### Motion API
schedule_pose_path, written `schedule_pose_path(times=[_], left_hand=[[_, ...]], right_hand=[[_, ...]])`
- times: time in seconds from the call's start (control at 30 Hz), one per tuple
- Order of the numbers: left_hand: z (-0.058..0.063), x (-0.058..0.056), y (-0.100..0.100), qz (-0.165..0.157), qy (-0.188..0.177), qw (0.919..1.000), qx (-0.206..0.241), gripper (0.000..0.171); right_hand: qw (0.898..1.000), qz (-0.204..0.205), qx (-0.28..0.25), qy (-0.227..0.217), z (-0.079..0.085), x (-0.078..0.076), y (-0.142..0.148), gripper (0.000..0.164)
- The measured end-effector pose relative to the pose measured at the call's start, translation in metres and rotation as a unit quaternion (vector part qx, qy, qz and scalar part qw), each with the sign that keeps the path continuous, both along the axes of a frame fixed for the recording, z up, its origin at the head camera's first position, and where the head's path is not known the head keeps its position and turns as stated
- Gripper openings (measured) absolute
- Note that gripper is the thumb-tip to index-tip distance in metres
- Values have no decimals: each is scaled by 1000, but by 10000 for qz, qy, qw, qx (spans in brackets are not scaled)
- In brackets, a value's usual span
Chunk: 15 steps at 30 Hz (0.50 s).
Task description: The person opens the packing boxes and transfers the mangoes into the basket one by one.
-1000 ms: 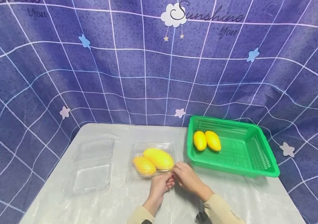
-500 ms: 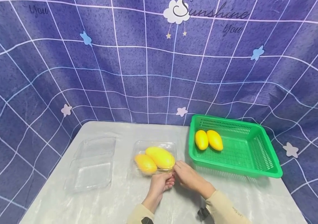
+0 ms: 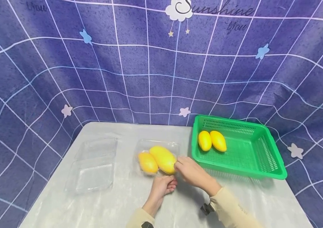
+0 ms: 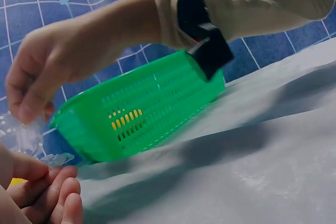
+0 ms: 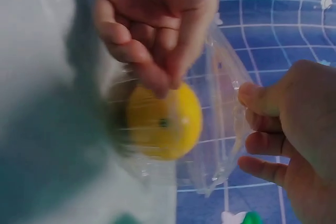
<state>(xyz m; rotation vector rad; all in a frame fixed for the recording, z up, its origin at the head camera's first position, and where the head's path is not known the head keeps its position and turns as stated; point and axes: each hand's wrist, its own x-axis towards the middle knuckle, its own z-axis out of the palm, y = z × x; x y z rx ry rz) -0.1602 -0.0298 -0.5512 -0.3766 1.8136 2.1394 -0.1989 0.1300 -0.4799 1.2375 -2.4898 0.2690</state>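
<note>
Two yellow mangoes (image 3: 162,160) lie side by side in a clear plastic clamshell box (image 3: 174,146) in the middle of the table. At the box's near edge, my left hand (image 3: 161,188) pinches the plastic between thumb and fingers. The right wrist view shows one mango (image 5: 164,121) end-on behind the clear plastic. My right hand (image 3: 194,174) is at the near right corner. In the right wrist view its thumb and fingers hold the edge of the raised lid (image 5: 226,114), apart from the left hand. The lid's outline is faint in the head view.
A green plastic basket (image 3: 236,172) with two more mangoes (image 3: 212,141) stands to the right. Left of the box lies another clear clamshell (image 3: 93,174), open. A purple patterned curtain (image 3: 161,63) rises behind the table (image 3: 127,205).
My right hand has risen a little from beside the left hand, lifting the lid's edge. The left hand has stayed at the near edge. The head view has shifted slightly.
</note>
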Motion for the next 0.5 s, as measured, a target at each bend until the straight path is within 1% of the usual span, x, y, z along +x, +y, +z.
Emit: schedule_pose_path(times=[0.1,0.23,0.37,0.5], left_hand=[[0,1,-1,-8,-1,10000,-10,33],[1,3,-3,29,-107,9999,27,32],[3,4,-7,43,-203,9997,102,32],[7,2,-13,124,-149,9996,196,34]], right_hand=[[10000,-51,-75,39,-9,2,1,14],[9998,-69,-172,47,-15,4,1,9],[9997,-99,-219,-79,-16,7,2,8],[9991,-207,-285,-230,-14,6,4,7]])
